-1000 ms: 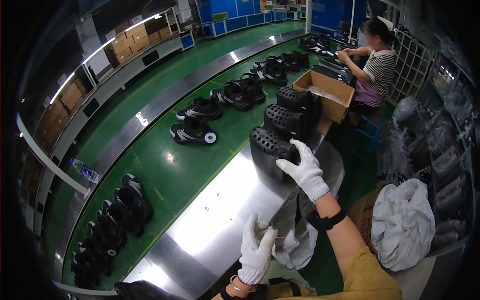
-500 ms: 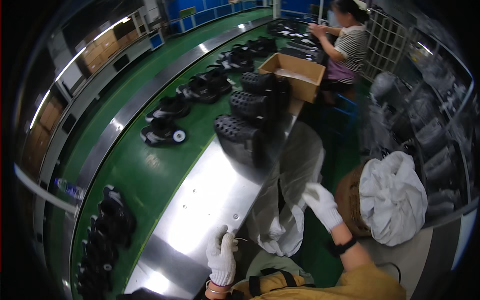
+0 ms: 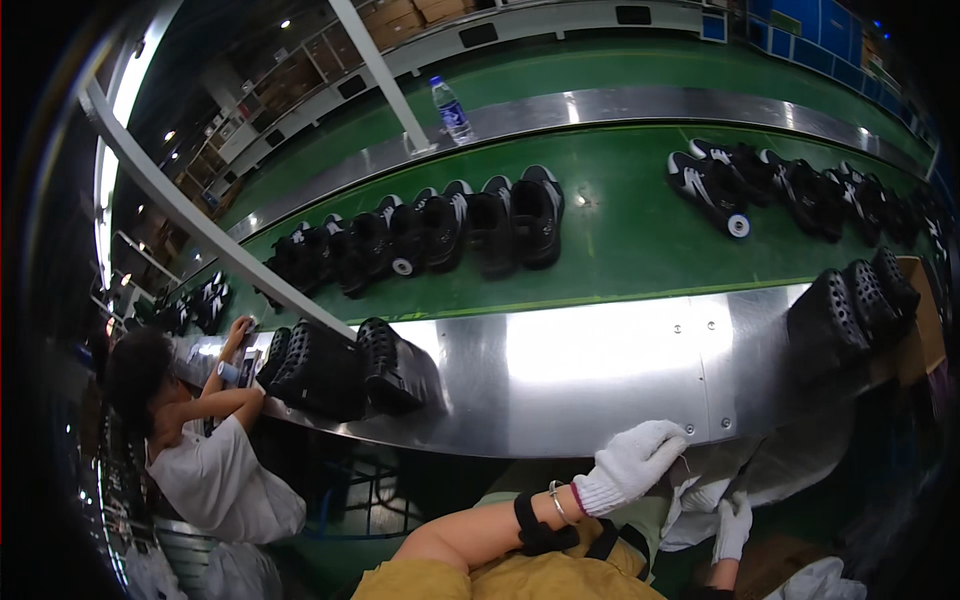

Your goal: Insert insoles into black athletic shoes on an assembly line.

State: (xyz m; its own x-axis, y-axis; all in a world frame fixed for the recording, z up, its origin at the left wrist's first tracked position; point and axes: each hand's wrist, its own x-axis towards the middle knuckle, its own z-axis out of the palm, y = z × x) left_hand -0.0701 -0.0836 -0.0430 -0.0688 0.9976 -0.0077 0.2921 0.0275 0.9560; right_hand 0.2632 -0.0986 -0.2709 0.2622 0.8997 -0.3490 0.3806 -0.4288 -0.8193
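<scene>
My left hand [image 3: 630, 466], in a white knitted glove, rests at the near edge of the metal ledge [image 3: 570, 400]. Its fingers are pressed together, and a thin pale strand shows by the fingertips; what they hold I cannot make out. Lower and to the right is my right hand [image 3: 733, 527], gloved too, its fingers loosely stretched. It overlaps the edge of a translucent whitish plastic bag [image 3: 790, 465] below the ledge; no grip on it shows.
Several black sneakers [image 3: 440, 228] stand in rows on the green belt [image 3: 610, 240]. Black perforated boots [image 3: 835, 318] stand at the right, more boots [image 3: 395, 365] at the left. A co-worker [image 3: 215, 450] sits at the left. A water bottle [image 3: 450, 108] stands beyond, near a slanting post [image 3: 220, 240].
My view has swung left, bringing the left-hand co-worker and boots into sight. My right hand is now lower, by the bag. My left hand remains at the ledge's edge.
</scene>
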